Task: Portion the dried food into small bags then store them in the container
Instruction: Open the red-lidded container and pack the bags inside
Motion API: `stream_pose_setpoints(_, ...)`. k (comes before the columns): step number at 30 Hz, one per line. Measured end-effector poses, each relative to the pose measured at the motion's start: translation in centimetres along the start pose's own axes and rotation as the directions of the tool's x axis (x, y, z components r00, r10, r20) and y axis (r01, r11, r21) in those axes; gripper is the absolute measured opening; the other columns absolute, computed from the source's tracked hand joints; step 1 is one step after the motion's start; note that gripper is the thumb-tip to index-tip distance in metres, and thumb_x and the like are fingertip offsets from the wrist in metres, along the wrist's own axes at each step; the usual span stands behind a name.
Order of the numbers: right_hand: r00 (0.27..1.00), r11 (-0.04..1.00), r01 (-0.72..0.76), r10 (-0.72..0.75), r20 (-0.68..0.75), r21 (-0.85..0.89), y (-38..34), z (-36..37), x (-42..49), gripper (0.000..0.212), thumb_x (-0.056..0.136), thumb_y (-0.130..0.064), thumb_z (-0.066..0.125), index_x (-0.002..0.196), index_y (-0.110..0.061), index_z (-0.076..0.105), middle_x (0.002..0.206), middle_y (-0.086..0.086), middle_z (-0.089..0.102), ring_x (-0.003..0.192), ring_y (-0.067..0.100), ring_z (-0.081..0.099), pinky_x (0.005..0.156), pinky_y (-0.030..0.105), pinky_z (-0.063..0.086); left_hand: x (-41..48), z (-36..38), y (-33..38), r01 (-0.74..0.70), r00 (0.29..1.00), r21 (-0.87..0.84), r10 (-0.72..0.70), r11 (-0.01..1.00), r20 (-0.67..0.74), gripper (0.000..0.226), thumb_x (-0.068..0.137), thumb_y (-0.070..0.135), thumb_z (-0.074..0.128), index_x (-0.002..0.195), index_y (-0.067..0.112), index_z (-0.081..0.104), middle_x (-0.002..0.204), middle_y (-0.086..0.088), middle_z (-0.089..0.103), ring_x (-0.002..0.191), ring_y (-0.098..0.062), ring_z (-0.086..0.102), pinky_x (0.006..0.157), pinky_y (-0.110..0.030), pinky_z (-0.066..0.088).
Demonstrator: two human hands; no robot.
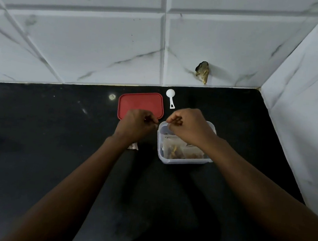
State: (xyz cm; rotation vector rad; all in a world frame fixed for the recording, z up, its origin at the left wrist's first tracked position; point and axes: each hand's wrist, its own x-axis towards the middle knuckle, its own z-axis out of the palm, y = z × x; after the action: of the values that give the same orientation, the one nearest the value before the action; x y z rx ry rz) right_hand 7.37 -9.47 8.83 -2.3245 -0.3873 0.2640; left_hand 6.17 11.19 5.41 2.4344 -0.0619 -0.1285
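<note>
2 hands are being held close together over the black bench. A small bag is being gripped by the curled left hand. The right hand is being pinched together above the clear container of filled bags; on what cannot be told.

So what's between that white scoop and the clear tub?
In the head view, the right hand, fingers curled, over the far rim of the tub, plus bare counter.

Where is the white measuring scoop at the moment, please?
In the head view, the white measuring scoop lies on the black counter by the tiled back wall, just right of the red lid and beyond the clear container.
</note>
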Motion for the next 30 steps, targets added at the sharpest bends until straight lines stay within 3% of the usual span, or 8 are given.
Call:
stream_pose_setpoints(5, 0.996, 0.996, 0.066, -0.062, 0.065, -0.063, -2.4, 4.3, 3.6, 0.021, 0.084, -0.006, 0.07, 0.102, -0.011, 0.079, 0.097, 0.003, 0.078, 0.088, 0.015, 0.072, 0.087, 0.029, 0.058, 0.3, -1.3, -3.8, 0.082, 0.997, 0.046, -0.082, 0.996, 0.003, 0.011, 0.088, 0.014, 0.074, 0.094, 0.02, 0.08, 0.09, 0.006, 0.076, 0.082, -0.007, 0.07, 0.082, -0.033, 0.06)
stream_pose_setpoints(9, 0.979, 0.966, 0.082, -0.032, 0.202, -0.245, -3.5, 7.2, 6.4, 0.022, 0.083, -0.007, 0.069, 0.103, -0.011, 0.077, 0.097, 0.007, 0.073, 0.088, 0.025, 0.069, 0.081, 0.041, 0.06, 0.7, -1.6, -6.6, 0.13, 0.991, 0.111, -0.133, 0.985, 0.026, 0.02, 0.09, 0.005, 0.067, 0.102, 0.016, 0.079, 0.105, -0.002, 0.077, 0.092, -0.016, 0.071, 0.089, -0.039, 0.06)
stream_pose_setpoints(14, 0.934, 0.843, 0.135, 0.067, 0.351, -0.52, -4.0, 9.9, 8.4, 0.021, 0.093, -0.02, 0.062, 0.111, -0.013, 0.07, 0.106, 0.006, 0.068, 0.09, 0.024, 0.063, 0.071, 0.034, 0.049, 1.3, -1.5, -8.7, 0.1, 0.971, 0.303, -0.16, 0.948, 0.18, 0.039, 0.094, 0.009, 0.062, 0.133, 0.014, 0.066, 0.135, -0.012, 0.061, 0.123, -0.03, 0.06, 0.105, -0.046, 0.049)
stream_pose_setpoints(16, 0.917, 0.811, 0.145, 0.104, 0.384, -0.567, -4.0, 10.8, 8.7, 0.02, 0.097, -0.028, 0.058, 0.107, -0.014, 0.07, 0.103, 0.004, 0.067, 0.084, 0.022, 0.058, 0.069, 0.032, 0.042, 1.5, -1.4, -8.9, 0.068, 0.958, 0.388, -0.168, 0.919, 0.231, 0.042, 0.098, 0.014, 0.058, 0.139, 0.018, 0.061, 0.141, -0.009, 0.058, 0.129, -0.03, 0.055, 0.107, -0.047, 0.046)
stream_pose_setpoints(20, 0.913, 0.782, 0.141, 0.134, 0.385, -0.608, -3.9, 12.1, 9.0, 0.025, 0.1, -0.035, 0.056, 0.103, -0.016, 0.071, 0.096, 0.002, 0.063, 0.086, 0.024, 0.06, 0.071, 0.033, 0.042, 1.8, -1.4, -9.6, 0.013, 0.937, 0.491, -0.182, 0.871, 0.298, 0.046, 0.099, 0.019, 0.056, 0.145, 0.024, 0.055, 0.147, -0.007, 0.051, 0.136, -0.03, 0.047, 0.112, -0.048, 0.035)
stream_pose_setpoints(24, 0.928, 0.838, 0.092, 0.123, 0.351, -0.537, -3.9, 12.4, 9.1, 0.017, 0.095, -0.025, 0.061, 0.095, -0.012, 0.072, 0.095, 0.003, 0.068, 0.082, 0.022, 0.062, 0.071, 0.035, 0.051, 2.0, -1.7, -10.6, 0.056, 0.932, 0.371, -0.182, 0.927, 0.314, 0.04, 0.096, 0.015, 0.063, 0.136, 0.014, 0.063, 0.14, -0.01, 0.06, 0.129, -0.029, 0.056, 0.107, -0.043, 0.045)
stream_pose_setpoints(30, 0.947, 0.916, 0.022, 0.11, 0.303, -0.4, -4.3, 10.2, 8.3, 0.017, 0.092, -0.018, 0.062, 0.1, -0.013, 0.075, 0.1, 0.007, 0.073, 0.091, 0.026, 0.068, 0.082, 0.041, 0.059, 1.1, -3.9, -9.9, 0.125, 0.972, 0.075, -0.138, 0.989, 0.193, 0.014, 0.092, 0.011, 0.072, 0.104, 0.014, 0.078, 0.096, -0.003, 0.076, 0.09, -0.014, 0.07, 0.085, -0.027, 0.055)
